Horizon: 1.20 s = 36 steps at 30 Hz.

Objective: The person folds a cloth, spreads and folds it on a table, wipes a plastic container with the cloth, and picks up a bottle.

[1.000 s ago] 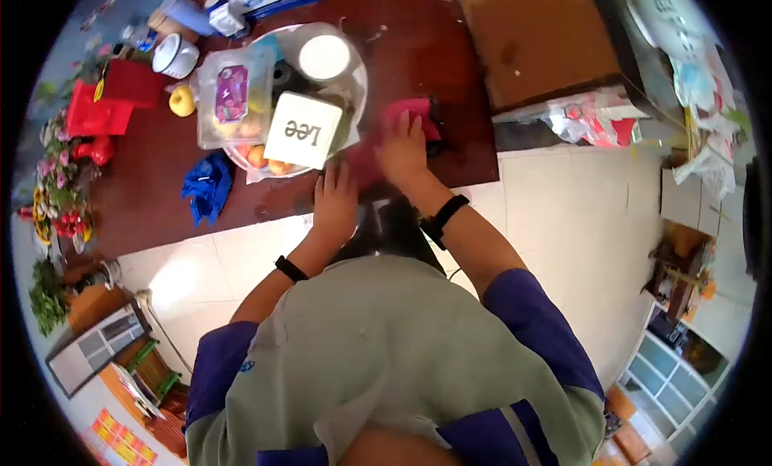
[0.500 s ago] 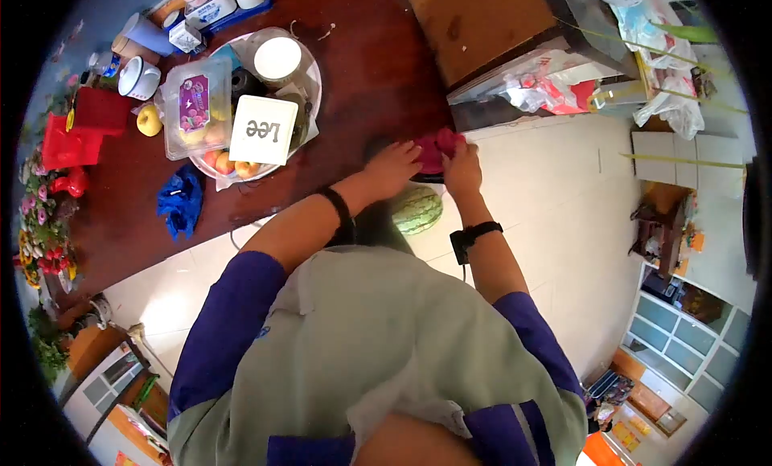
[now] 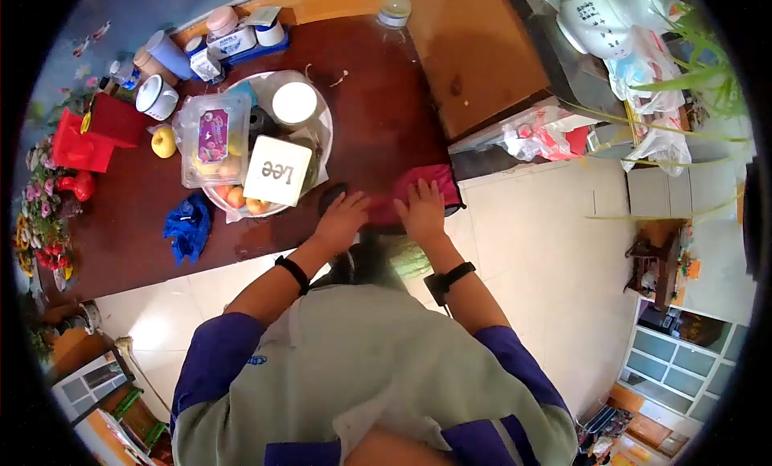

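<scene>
A dark pink cloth item (image 3: 433, 180) with a black edge lies at the front right corner of the dark red table (image 3: 374, 88). My right hand (image 3: 422, 213) rests on it with the fingers spread. My left hand (image 3: 344, 219) lies on the table's front edge, fingers apart, close to a small dark object (image 3: 331, 194) that I cannot make out. Left of that hand stands a round tray (image 3: 326, 136) with fruit, a clear plastic box (image 3: 215, 140), a white-lidded jar (image 3: 294, 103) and a square "Lee" box (image 3: 277, 170).
A blue crumpled bag (image 3: 187, 227) lies at the front left, and a yellow apple (image 3: 163, 142) beside the tray. Cups and a blue rack (image 3: 257, 48) stand at the back. A brown cabinet (image 3: 474, 64) borders the right side. Under the table edge is a watermelon (image 3: 410, 262).
Both hands were together at the pink cloth half a second ago. Now my left hand has moved left, away from it, and my right hand lies flat on it. The view has shifted.
</scene>
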Each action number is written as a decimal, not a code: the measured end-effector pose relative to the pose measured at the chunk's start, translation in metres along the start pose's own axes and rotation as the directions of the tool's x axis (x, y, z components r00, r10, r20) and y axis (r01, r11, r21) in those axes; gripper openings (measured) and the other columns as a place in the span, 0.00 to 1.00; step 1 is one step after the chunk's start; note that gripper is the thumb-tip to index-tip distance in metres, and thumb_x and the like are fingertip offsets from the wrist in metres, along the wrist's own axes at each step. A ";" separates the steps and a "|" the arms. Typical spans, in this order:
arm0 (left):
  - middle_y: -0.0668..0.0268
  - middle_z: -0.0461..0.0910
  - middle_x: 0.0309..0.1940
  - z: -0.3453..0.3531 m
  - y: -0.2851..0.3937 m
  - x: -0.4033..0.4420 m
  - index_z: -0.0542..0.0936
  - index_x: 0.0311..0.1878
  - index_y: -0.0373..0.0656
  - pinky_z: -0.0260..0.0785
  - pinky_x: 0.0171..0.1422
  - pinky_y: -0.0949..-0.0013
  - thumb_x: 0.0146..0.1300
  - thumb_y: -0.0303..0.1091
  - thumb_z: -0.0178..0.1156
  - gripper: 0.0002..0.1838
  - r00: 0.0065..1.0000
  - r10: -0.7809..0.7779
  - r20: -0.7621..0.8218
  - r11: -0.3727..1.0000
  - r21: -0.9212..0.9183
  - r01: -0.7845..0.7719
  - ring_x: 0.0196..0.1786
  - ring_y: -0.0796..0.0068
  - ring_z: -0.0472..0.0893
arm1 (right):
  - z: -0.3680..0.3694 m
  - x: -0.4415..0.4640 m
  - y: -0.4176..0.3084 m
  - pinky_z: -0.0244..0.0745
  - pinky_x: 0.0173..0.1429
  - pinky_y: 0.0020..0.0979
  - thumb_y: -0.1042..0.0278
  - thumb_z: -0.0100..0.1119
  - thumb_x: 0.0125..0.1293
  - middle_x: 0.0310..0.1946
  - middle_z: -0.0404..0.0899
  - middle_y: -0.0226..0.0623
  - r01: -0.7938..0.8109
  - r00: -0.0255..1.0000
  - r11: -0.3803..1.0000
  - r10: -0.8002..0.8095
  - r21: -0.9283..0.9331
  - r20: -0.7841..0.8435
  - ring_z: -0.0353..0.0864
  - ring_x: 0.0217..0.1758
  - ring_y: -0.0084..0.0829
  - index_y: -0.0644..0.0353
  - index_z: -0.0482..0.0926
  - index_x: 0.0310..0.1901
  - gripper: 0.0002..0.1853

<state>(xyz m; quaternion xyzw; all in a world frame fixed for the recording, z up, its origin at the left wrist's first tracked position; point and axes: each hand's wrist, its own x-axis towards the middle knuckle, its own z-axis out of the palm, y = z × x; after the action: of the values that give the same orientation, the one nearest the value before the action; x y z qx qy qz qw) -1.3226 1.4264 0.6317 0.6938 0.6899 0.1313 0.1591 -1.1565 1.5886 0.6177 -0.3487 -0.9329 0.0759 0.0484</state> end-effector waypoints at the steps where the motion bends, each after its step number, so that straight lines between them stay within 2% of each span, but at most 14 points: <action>1: 0.58 0.66 0.68 0.006 -0.001 -0.005 0.79 0.50 0.41 0.46 0.78 0.50 0.56 0.28 0.55 0.17 0.999 -0.027 -0.018 0.999 0.031 0.028 0.74 0.56 0.58 | -0.006 -0.001 -0.004 0.55 0.71 0.57 0.43 0.56 0.64 0.70 0.56 0.59 -0.033 0.999 0.999 0.033 0.013 0.023 0.55 0.72 0.60 0.57 0.73 0.62 0.31; 4: 0.57 0.64 0.69 0.010 0.011 -0.009 0.78 0.55 0.44 0.44 0.78 0.47 0.57 0.33 0.55 0.20 0.990 -0.137 -0.045 0.989 0.048 0.139 0.75 0.55 0.56 | -0.023 0.002 -0.014 0.44 0.73 0.63 0.39 0.50 0.67 0.75 0.41 0.56 -0.155 0.955 0.988 0.150 0.001 0.256 0.42 0.76 0.64 0.48 0.63 0.71 0.35; 7: 0.51 0.58 0.72 -0.009 0.034 0.003 0.69 0.65 0.43 0.40 0.77 0.42 0.61 0.41 0.55 0.29 0.977 -0.214 0.006 0.977 -0.026 0.214 0.76 0.50 0.53 | -0.029 0.009 -0.021 0.44 0.72 0.66 0.41 0.49 0.68 0.76 0.37 0.57 -0.111 0.920 0.991 0.130 -0.071 0.370 0.40 0.75 0.69 0.43 0.56 0.73 0.35; 9: 0.46 0.52 0.74 -0.016 0.037 0.011 0.60 0.72 0.41 0.39 0.76 0.38 0.66 0.47 0.53 0.35 0.983 -0.183 0.029 0.982 -0.044 0.185 0.76 0.45 0.50 | -0.015 0.020 -0.024 0.44 0.71 0.67 0.42 0.48 0.69 0.76 0.37 0.57 -0.054 0.929 0.992 0.091 -0.112 0.359 0.40 0.75 0.70 0.43 0.54 0.74 0.35; 13: 0.45 0.48 0.75 0.007 0.025 0.048 0.54 0.75 0.40 0.38 0.76 0.37 0.69 0.48 0.50 0.36 0.953 -0.298 -0.056 0.953 0.035 0.300 0.77 0.45 0.46 | 0.011 0.065 -0.016 0.45 0.72 0.66 0.45 0.46 0.71 0.76 0.37 0.56 0.070 0.968 0.991 -0.040 -0.114 0.247 0.39 0.75 0.69 0.42 0.52 0.75 0.34; 15: 0.45 0.47 0.75 0.014 0.012 0.071 0.53 0.75 0.39 0.37 0.76 0.38 0.71 0.48 0.48 0.36 0.928 -0.337 -0.159 0.930 0.098 0.355 0.78 0.45 0.45 | 0.009 0.104 -0.007 0.44 0.73 0.65 0.46 0.45 0.71 0.76 0.38 0.57 0.131 0.956 0.988 -0.104 -0.081 0.273 0.40 0.75 0.69 0.41 0.51 0.75 0.34; 19: 0.47 0.44 0.76 -0.001 -0.016 0.130 0.49 0.76 0.38 0.35 0.77 0.40 0.73 0.45 0.43 0.34 0.886 -0.453 -0.101 0.887 0.043 0.459 0.78 0.47 0.43 | -0.017 0.181 -0.005 0.43 0.76 0.57 0.48 0.46 0.71 0.75 0.39 0.60 0.141 0.904 0.988 -0.100 -0.068 0.416 0.41 0.76 0.65 0.41 0.49 0.75 0.34; 20: 0.47 0.43 0.76 -0.003 -0.025 0.142 0.49 0.76 0.38 0.34 0.77 0.40 0.74 0.45 0.42 0.34 0.877 -0.471 -0.095 0.878 0.043 0.476 0.79 0.47 0.42 | -0.027 0.193 -0.011 0.43 0.77 0.53 0.50 0.45 0.71 0.75 0.41 0.59 0.060 0.909 0.998 -0.066 0.028 0.412 0.42 0.76 0.65 0.42 0.49 0.76 0.34; 23: 0.48 0.41 0.77 -0.014 -0.023 0.163 0.47 0.76 0.38 0.31 0.78 0.41 0.74 0.44 0.39 0.33 0.829 -0.558 0.034 0.823 0.148 0.548 0.79 0.49 0.39 | -0.025 0.208 -0.010 0.43 0.77 0.52 0.52 0.45 0.72 0.74 0.45 0.60 0.078 0.917 0.989 -0.119 0.123 0.381 0.42 0.75 0.67 0.44 0.49 0.76 0.33; 27: 0.49 0.38 0.78 -0.027 -0.028 0.176 0.45 0.77 0.39 0.28 0.78 0.42 0.74 0.44 0.38 0.34 0.804 -0.582 0.120 0.811 0.145 0.566 0.79 0.50 0.37 | -0.012 0.212 0.001 0.46 0.75 0.59 0.53 0.45 0.71 0.73 0.46 0.65 0.150 0.915 0.985 -0.172 0.087 0.366 0.46 0.73 0.71 0.50 0.52 0.74 0.33; 30: 0.49 0.38 0.78 -0.037 -0.038 0.193 0.44 0.77 0.40 0.26 0.78 0.42 0.73 0.46 0.39 0.35 0.799 -0.597 0.073 0.802 0.082 0.591 0.79 0.49 0.36 | -0.008 0.235 -0.010 0.49 0.74 0.57 0.56 0.44 0.71 0.72 0.50 0.62 0.131 0.934 0.988 -0.150 0.080 0.324 0.51 0.72 0.67 0.53 0.56 0.72 0.30; 33: 0.48 0.38 0.77 -0.038 -0.061 0.220 0.43 0.77 0.40 0.26 0.78 0.42 0.72 0.48 0.41 0.37 0.775 -0.632 -0.005 0.771 0.103 0.629 0.79 0.50 0.36 | 0.016 0.277 -0.002 0.48 0.76 0.53 0.58 0.44 0.70 0.69 0.57 0.63 0.195 0.961 0.964 -0.224 0.180 0.164 0.54 0.72 0.65 0.60 0.60 0.70 0.29; 34: 0.49 0.40 0.77 -0.034 -0.070 0.228 0.46 0.76 0.41 0.27 0.78 0.43 0.70 0.46 0.43 0.37 0.782 -0.616 -0.092 0.781 0.063 0.622 0.80 0.51 0.38 | 0.018 0.288 -0.003 0.52 0.75 0.50 0.62 0.45 0.69 0.66 0.63 0.61 0.241 0.967 0.956 -0.252 0.169 0.049 0.58 0.70 0.60 0.63 0.65 0.66 0.26; 36: 0.51 0.43 0.77 -0.023 -0.095 0.247 0.52 0.75 0.42 0.31 0.79 0.46 0.67 0.43 0.47 0.36 0.768 -0.581 -0.269 0.799 -0.009 0.601 0.80 0.54 0.40 | 0.018 0.312 -0.003 0.55 0.73 0.48 0.64 0.47 0.68 0.64 0.66 0.58 0.201 0.977 0.940 -0.213 0.277 0.016 0.61 0.69 0.58 0.63 0.67 0.65 0.25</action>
<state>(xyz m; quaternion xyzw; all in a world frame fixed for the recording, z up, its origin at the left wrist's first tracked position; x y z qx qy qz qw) -1.4149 1.6734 0.6052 0.4239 0.8922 0.1370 0.0742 -1.3955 1.7902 0.6120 -0.2368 -0.9458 0.2064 0.0824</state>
